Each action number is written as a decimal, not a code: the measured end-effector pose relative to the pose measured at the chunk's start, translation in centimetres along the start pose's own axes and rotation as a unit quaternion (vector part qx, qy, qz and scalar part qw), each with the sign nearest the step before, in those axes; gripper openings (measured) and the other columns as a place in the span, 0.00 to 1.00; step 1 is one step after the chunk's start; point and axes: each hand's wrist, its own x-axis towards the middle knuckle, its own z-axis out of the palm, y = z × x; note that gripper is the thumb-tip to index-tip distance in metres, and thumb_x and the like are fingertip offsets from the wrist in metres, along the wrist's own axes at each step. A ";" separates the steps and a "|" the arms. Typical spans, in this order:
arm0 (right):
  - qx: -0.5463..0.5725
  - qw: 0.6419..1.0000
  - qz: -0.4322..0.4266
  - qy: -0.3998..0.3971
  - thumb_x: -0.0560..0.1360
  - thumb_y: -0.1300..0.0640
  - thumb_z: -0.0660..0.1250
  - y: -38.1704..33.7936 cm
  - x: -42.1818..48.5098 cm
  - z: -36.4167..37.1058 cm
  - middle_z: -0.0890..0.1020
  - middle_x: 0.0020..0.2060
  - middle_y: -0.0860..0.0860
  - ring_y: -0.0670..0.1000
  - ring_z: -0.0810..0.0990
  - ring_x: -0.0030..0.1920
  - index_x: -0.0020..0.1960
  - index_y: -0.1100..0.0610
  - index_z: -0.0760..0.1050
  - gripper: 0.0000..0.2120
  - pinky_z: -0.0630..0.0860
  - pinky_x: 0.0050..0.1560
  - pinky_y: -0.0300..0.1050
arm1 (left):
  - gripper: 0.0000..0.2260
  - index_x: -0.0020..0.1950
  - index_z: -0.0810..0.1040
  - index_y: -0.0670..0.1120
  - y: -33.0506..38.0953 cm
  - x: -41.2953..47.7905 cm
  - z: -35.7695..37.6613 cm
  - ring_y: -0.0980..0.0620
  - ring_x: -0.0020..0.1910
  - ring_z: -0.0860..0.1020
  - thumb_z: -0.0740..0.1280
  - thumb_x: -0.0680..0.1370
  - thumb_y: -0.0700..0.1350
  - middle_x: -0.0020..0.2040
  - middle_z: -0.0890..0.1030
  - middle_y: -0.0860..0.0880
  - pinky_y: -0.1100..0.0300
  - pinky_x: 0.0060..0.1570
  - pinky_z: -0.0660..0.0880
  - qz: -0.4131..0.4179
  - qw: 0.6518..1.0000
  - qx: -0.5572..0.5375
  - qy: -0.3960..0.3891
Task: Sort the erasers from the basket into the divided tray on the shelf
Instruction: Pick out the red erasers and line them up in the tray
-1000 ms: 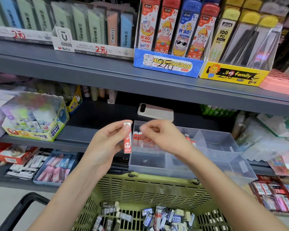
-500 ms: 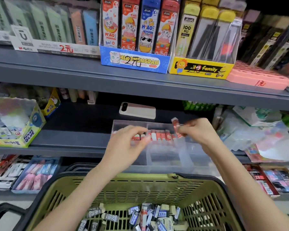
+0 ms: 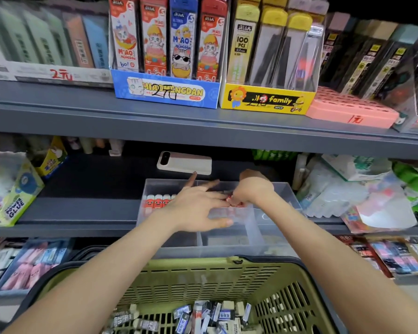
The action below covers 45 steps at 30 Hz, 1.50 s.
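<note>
On the upper shelf a blue display box is showing the name "MIAOMENGDAN" with "2元" inked across it, and the tall packs standing in it are reading "M·AO". Just to its right a yellow display box is carrying the word "family", with packs marked "100 PCS". Further right a pink box is bearing a handwritten "1元", and at the far left a white box is showing a red "2元". On the middle shelf, a carton at the left is reading "GLUE", and a phone is lying flat just behind the tray.

The clear divided tray is sitting at the front of the middle shelf. Its far left compartment is holding a row of red erasers, standing side by side. The green basket nearest the camera is holding loose erasers in dark and blue sleeves, several marked "2B".

The left hand is hovering palm down over the tray, fingers straight and spread apart, covering the right end of the row. The right hand is reaching into the tray's far side, its fingers curled down and pinching a red eraser, which is sitting just beside the left hand's fingertips.
</note>
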 end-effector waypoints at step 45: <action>0.202 0.974 0.041 -0.091 0.73 0.50 0.68 -0.8 -12.9 25.5 0.67 0.21 0.50 0.49 0.65 0.21 0.30 0.58 0.70 0.18 0.60 0.22 0.36 | 0.07 0.51 0.83 0.45 3.3 -24.7 5.3 0.53 0.50 0.76 0.68 0.77 0.44 0.49 0.80 0.54 0.57 0.53 0.69 -0.267 0.917 -0.167 0.245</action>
